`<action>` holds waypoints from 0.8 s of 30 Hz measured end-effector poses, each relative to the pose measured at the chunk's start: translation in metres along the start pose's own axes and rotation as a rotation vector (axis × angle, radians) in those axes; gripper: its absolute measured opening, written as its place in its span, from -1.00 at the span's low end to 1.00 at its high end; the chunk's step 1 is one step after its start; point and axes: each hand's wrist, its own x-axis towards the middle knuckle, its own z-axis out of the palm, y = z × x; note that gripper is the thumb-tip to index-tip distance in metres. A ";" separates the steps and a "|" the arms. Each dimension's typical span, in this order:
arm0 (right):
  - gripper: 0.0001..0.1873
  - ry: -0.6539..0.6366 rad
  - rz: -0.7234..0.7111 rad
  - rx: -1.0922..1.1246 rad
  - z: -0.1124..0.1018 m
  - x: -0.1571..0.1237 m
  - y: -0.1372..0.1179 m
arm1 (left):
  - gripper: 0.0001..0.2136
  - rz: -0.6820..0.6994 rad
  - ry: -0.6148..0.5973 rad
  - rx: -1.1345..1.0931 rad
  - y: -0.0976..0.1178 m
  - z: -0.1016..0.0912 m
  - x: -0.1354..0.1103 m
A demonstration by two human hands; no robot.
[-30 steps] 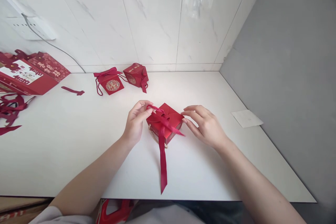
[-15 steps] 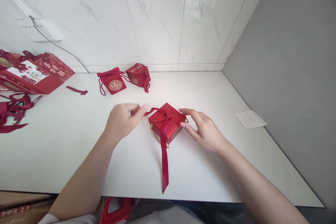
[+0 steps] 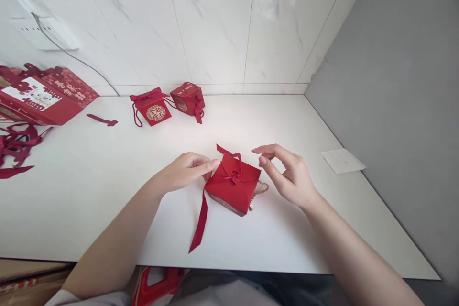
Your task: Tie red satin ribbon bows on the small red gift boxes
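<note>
A small red gift box (image 3: pixel 234 187) lies on the white table (image 3: pixel 89 191), turned with one corner toward me. A red ribbon (image 3: pixel 200 222) is tied over its lid. The long tail trails to the front left and a short end sticks up behind the lid. My left hand (image 3: pixel 184 173) has its fingers pressed together at the box's left corner, where the ribbon tail leaves the lid. My right hand (image 3: pixel 291 177) hovers just right of the box, thumb and fingers apart, holding nothing. A thin gold cord (image 3: pixel 263 188) shows at the box's right side.
Two tied red gift boxes (image 3: pixel 155 112) (image 3: pixel 188 99) stand at the back by the marble wall. A larger red box (image 3: pixel 39 98) and loose ribbons (image 3: pixel 16 146) lie far left, a ribbon scrap (image 3: pixel 102 120) nearby. White paper (image 3: pixel 342 160) lies by the grey right wall.
The box has turned and slid slightly toward me and to the right. My left hand came back to the box's left corner; my right hand lifted off the box. The ribbon tail swung left.
</note>
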 end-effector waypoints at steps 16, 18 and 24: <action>-0.76 -0.239 -0.061 0.199 0.010 0.001 0.002 | -0.61 0.019 -0.068 0.066 -0.001 0.001 -0.004; -0.68 -0.243 -0.131 0.123 0.010 0.003 0.004 | -0.56 0.017 -0.118 0.036 -0.001 0.001 -0.003; -0.84 -0.358 -0.108 0.092 0.003 0.004 0.001 | -0.56 0.069 -0.253 -0.050 0.000 0.000 0.002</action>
